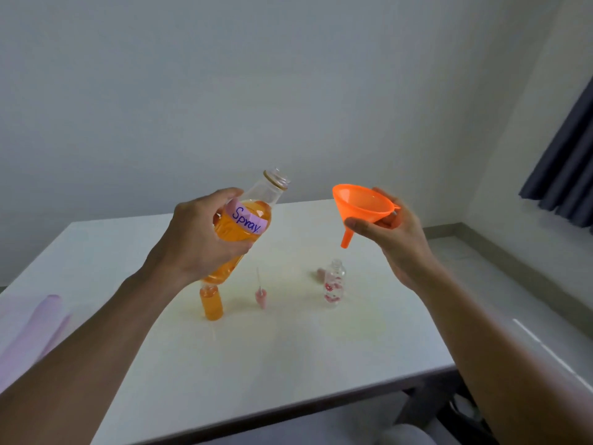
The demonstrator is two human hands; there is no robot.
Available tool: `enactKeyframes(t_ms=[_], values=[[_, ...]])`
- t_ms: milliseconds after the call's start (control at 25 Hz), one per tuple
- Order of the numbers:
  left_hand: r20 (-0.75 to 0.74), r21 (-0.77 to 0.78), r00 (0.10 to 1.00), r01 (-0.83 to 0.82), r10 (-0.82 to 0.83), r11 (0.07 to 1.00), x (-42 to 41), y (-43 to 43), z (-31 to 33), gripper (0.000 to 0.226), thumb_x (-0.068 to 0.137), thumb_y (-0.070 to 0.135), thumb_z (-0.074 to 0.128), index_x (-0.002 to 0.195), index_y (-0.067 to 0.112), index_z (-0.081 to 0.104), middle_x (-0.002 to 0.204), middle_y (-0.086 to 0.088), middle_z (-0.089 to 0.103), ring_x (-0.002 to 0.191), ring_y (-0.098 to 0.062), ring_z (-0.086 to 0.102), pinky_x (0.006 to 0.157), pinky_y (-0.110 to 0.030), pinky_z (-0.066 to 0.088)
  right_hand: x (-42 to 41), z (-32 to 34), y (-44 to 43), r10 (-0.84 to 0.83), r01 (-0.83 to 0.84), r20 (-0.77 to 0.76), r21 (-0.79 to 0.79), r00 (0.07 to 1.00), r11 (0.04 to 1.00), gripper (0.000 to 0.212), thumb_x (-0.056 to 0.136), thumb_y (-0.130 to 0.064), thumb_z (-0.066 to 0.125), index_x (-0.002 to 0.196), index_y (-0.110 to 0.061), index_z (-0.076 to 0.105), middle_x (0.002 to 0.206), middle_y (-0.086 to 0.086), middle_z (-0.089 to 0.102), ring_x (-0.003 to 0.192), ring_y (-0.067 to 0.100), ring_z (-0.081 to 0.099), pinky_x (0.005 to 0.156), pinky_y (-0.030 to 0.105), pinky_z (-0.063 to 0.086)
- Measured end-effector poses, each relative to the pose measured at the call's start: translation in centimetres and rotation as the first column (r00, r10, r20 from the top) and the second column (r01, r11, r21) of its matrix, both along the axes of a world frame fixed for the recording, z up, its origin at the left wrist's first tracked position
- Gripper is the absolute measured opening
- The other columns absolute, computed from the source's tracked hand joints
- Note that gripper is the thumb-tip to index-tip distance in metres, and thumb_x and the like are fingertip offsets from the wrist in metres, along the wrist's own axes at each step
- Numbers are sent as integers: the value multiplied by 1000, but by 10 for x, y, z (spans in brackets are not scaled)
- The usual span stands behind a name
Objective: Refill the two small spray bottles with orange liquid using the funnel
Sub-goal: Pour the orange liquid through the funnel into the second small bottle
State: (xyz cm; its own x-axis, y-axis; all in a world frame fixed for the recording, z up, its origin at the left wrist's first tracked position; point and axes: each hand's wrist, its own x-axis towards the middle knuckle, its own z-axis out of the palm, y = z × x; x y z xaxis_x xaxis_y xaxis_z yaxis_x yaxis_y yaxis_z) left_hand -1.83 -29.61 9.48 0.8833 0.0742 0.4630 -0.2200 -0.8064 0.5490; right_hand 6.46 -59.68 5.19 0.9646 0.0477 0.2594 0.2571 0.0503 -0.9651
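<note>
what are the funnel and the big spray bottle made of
The funnel looks like glossy orange plastic, slightly translucent, with light showing through its thin wall. The large bottle is likely thin clear plastic: threaded neck, orange liquid visible through it. Its pink label seems to be matte paper.

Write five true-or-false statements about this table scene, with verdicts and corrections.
1. The left hand grips the large clear plastic bottle of orange liquid labelled "Spray". True.
2. That bottle is capped. False: its mouth is open.
3. The right hand holds the orange plastic funnel. True.
4. The funnel sits in the small clear flower-printed bottle. False: it is held in the air, apart from that bottle.
5. Both small bottles are empty. False: the small orange-filled bottle is nearly full; only the flower-printed one looks empty.
</note>
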Motion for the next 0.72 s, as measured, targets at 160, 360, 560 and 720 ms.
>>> enactKeyframes(t_ms=[160,360,560,720], values=[[-12,27,1000,12,-12,1000,4,-26,3,83,67,34,89,140,29,50,121,3,62,103,-17,60,77,-31,53,6,-19,-4,31,-31,-25,-12,999,999,105,53,-23,100,144,-17,48,126,5,69,114,19,70,94,33,57],[-42,93,999,-2,6,996,8,-39,2,85,67,35,89,142,30,48,125,2,62,107,-21,60,83,-42,59,9,-30,-2,78,-79,-34,-20,996,997,102,55,-26,99,144,-22,48,128,2,66,108,12,72,85,27,59],[-39,181,999,5,2,983,19,-42,1,83,69,35,88,141,32,48,125,2,60,110,-22,57,80,-43,58,11,-40,0,64,-64,-2,-92,998,994,98,59,-26,98,144,-27,48,129,0,65,111,15,70,91,35,61],[-40,304,999,5,7,953,27,-43,1,78,70,26,83,138,36,47,116,3,60,105,-20,50,79,-40,54,9,-42,2,77,-71,26,-176,997,982,99,58,-27,98,144,-28,48,125,-4,67,108,13,71,93,40,60]])
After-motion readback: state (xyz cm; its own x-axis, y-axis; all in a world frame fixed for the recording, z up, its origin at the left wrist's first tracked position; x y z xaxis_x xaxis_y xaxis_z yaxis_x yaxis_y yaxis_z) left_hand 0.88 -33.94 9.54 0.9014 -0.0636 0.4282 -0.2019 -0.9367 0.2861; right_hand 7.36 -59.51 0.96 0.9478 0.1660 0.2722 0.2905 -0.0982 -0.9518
